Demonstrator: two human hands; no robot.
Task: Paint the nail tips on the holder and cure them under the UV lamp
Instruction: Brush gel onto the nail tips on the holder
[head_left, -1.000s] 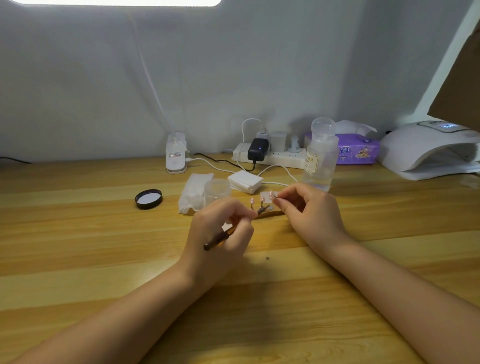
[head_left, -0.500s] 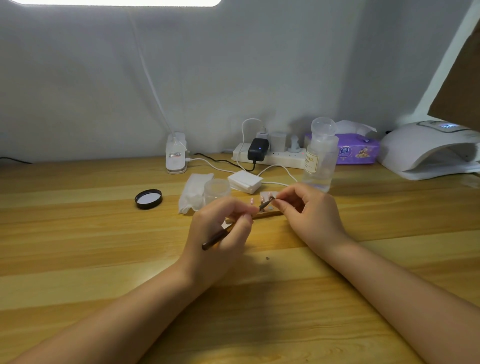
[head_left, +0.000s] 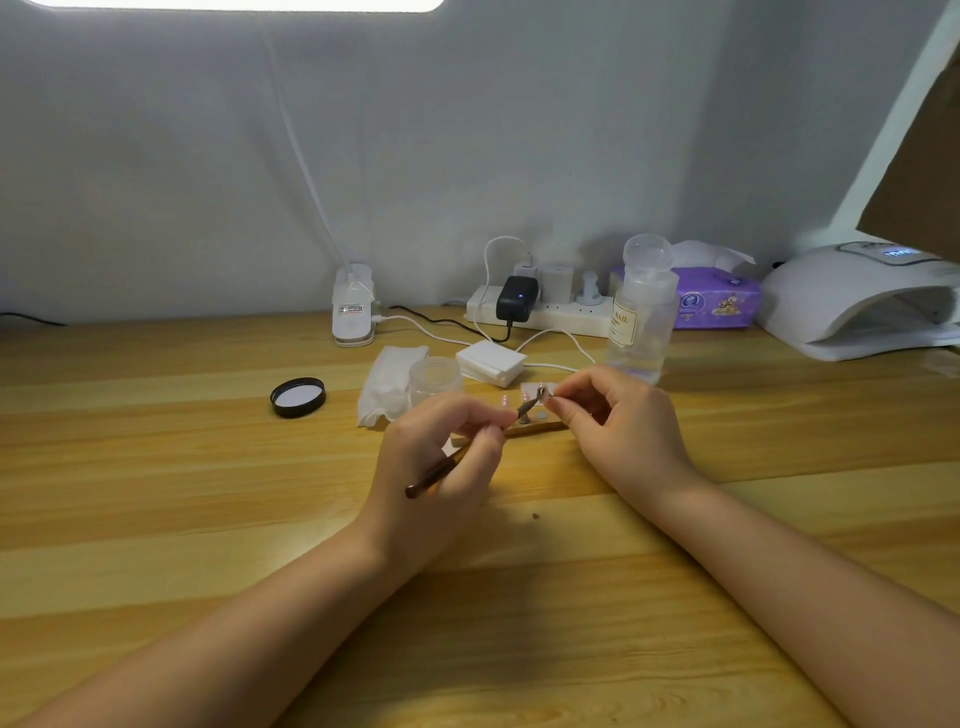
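Note:
A wooden nail-tip holder lies on the table between my hands, with small pink nail tips standing on it. My left hand grips a thin brown brush; its tip reaches up to the rightmost nail tip. My right hand pinches that nail tip between thumb and forefinger, slightly above the holder. The white UV lamp sits at the far right edge of the table, its display lit blue.
Behind the holder stand a clear jar, a white wipe, a stack of white pads and a clear bottle. A black lid lies left. A power strip, cables and purple tissue pack line the wall.
The brush tip moved right along the holder, from the middle tips up to the rightmost tip pinched by my right hand. My right hand stayed nearly still.

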